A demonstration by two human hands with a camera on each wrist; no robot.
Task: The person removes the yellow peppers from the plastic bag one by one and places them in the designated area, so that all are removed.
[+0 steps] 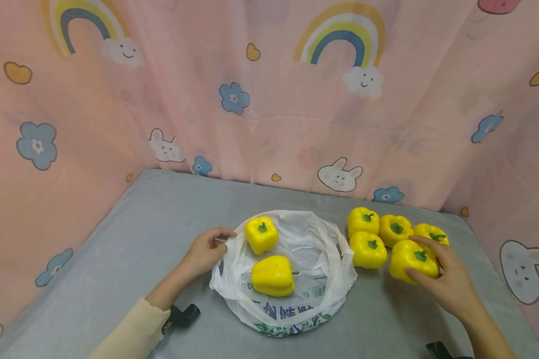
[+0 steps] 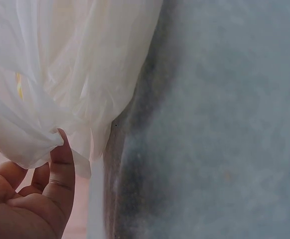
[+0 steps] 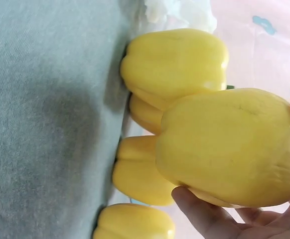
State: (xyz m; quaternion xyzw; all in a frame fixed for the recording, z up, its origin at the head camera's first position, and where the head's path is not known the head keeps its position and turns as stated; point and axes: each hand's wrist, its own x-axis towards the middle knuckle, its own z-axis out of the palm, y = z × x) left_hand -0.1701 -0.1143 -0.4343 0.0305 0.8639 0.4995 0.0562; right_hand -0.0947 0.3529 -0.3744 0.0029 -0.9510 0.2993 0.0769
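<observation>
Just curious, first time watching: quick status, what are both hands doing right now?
Left hand pinches the white plastic bag's rim. Right hand grips a yellow bell pepper. Two peppers lie in the bag, four outside by the right hand. Nothing between pepper and bag.

A left hand (image 1: 205,251) pinches the rim of a white plastic bag (image 1: 316,289) holding two yellow peppers while the right hand (image 1: 449,281) grips another pepper (image 1: 412,259) on the grey worktop (image 1: 130,239).

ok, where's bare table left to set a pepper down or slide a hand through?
Free: the grey cloth table left of the white plastic bag, behind the left hand, and the strip behind the bag. Crowded: right side, where five yellow bell peppers cluster, the right hand gripping the nearest; only a narrow gap separates them from the bag.
</observation>
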